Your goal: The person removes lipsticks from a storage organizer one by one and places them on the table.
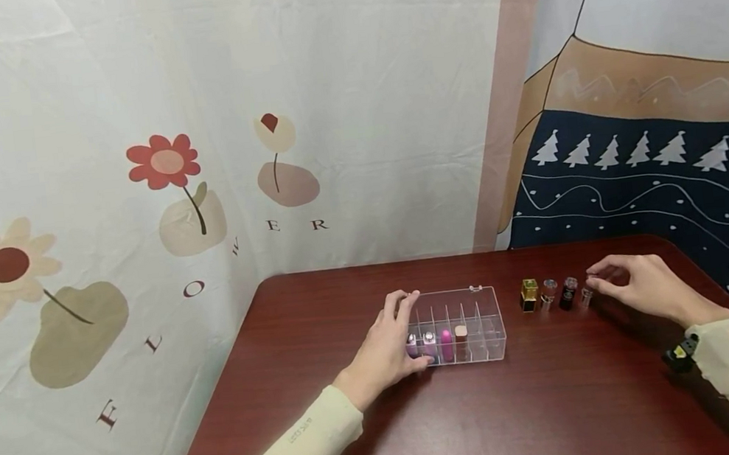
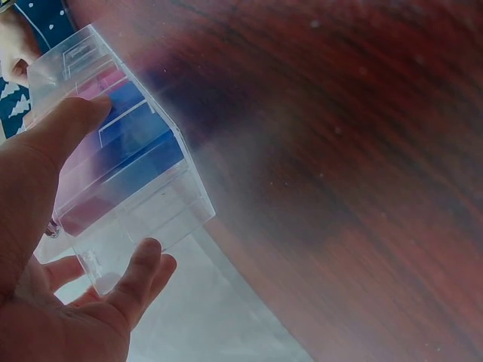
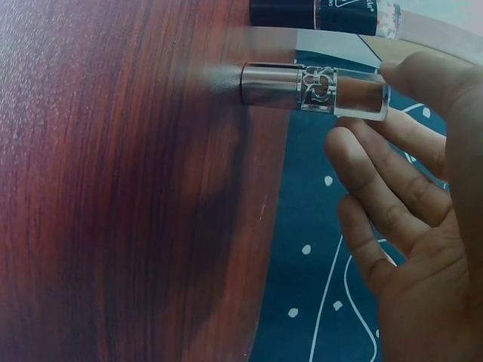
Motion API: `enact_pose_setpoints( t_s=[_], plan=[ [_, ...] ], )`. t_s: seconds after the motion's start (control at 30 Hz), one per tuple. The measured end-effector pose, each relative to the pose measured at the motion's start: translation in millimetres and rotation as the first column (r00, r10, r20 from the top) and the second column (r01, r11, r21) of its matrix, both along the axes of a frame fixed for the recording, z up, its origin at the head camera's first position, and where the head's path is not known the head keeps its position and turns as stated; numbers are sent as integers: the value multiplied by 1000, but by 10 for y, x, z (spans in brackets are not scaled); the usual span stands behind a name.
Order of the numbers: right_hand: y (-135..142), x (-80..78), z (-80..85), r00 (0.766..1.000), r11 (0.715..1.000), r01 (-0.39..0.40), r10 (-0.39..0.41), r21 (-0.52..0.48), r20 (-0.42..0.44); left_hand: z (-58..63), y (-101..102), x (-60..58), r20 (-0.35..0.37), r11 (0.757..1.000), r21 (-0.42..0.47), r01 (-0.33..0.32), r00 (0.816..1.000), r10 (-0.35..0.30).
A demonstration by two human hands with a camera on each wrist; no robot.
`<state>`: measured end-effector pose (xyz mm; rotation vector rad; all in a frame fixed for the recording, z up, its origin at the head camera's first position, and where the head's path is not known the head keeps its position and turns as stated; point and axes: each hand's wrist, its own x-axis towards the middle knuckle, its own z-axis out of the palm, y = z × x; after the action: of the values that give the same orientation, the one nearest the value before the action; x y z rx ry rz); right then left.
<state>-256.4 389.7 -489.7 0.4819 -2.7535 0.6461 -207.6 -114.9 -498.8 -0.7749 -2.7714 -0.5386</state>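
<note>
My left hand grips the left end of a clear divided box, thumb on the near side and fingers at the back edge. Several lipsticks stand in the box's left compartments, including a bright pink one and a brown one. In the left wrist view, the thumb lies against the clear wall over blue and pink contents. To the right, my right hand pinches the top of a lipstick tube between thumb and index finger. This tube has a silver base and a clear end showing brown; its other fingers are spread loosely.
Left of the pinched lipstick, a row stands on the dark red table: a gold-and-black lipstick, a clear-topped tube and a black tube. Patterned cloths hang behind the table's far edge.
</note>
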Motion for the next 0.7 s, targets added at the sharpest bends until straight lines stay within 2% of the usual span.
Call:
enact_pose_setpoints(
  t_s=[0.2, 0.43, 0.7],
  plan=[
    [6, 5, 18, 1000, 1000, 15, -15, -8, 20, 4, -1, -4, 6, 1000, -1, -1, 1000, 1],
    [-43, 29, 29, 999, 1000, 19, -19, -8, -50, 3, -8, 0, 4, 1000, 5, 5, 1000, -5],
    [-146, 67, 41, 996, 998, 29, -33, -57, -84, 13, -11, -2, 2, 1000, 12, 9, 1000, -9]
  ],
)
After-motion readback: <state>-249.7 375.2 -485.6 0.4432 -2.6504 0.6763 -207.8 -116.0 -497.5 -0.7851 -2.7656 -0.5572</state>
